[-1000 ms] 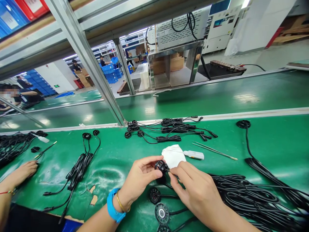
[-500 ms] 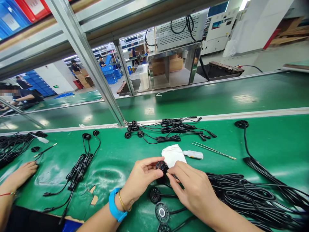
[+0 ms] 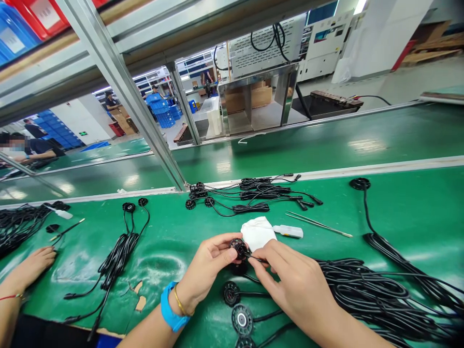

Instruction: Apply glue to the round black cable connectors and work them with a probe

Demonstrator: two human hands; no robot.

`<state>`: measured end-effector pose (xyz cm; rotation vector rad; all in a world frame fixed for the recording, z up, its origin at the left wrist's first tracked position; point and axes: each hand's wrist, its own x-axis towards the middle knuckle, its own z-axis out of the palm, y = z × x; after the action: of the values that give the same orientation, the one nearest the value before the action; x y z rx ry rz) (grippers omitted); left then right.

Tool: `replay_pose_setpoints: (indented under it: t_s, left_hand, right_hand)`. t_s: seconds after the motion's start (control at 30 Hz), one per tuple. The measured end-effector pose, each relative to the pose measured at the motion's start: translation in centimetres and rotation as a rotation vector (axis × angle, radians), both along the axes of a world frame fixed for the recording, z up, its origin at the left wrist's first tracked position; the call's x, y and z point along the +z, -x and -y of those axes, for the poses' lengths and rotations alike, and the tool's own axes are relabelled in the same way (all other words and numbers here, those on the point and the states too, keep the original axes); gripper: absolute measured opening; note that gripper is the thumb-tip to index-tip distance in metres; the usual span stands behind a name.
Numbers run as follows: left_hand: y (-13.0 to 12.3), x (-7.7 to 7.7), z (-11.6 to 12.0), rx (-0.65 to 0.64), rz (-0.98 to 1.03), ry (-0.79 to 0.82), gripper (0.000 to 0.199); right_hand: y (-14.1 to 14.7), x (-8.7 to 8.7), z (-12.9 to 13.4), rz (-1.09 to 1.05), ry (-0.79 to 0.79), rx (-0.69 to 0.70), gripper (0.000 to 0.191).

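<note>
My left hand [image 3: 208, 266], with a blue band at its wrist, pinches a black slotted round cable head [image 3: 238, 247] between thumb and fingers. My right hand [image 3: 290, 275] is closed at its right side, fingertips around a thin dark piece [image 3: 258, 259] that meets the head; whether this is its cable or a tool I cannot tell. Just below, more round cable heads lie on the green mat, one with a pale ring [image 3: 242, 318]. Behind my hands are a white cloth or tissue [image 3: 258, 231] and a small clear bottle [image 3: 289, 231].
Metal tweezers [image 3: 319, 224] lie right of the bottle. Coiled black cables [image 3: 362, 285] fill the right; further bundles lie at the back [image 3: 253, 195] and left [image 3: 121, 258]. Another person's hand [image 3: 34, 266] rests at the left edge. A metal frame post [image 3: 126, 96] rises behind.
The cable head has shifted slightly left and turned in my left hand, so more of its slotted face shows. My right fingers stay close beside it.
</note>
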<state>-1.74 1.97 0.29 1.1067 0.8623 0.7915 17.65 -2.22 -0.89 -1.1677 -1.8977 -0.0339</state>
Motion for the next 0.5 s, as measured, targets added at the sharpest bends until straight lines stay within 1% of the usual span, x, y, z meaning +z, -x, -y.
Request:
replay_pose_setpoints:
  t_s: [0.23,0.37,0.5]
  left_hand:
    - [-0.08,-0.02,0.24,0.001,-0.063,-0.018,0.040]
    - [-0.28,-0.12,0.30,0.004,-0.036,0.003,0.039]
    - [-0.40,-0.09,0.36,0.010,0.008,0.031,0.040]
  right_hand:
    - [0.29,0.11,-0.11,0.094,-0.102,-0.017,0.018]
    - [0.34,-0.03,-0.23,0.107,-0.127,-0.006,0.020]
    - [0.27,0.14,-0.30,0.072,-0.133,0.019,0.019]
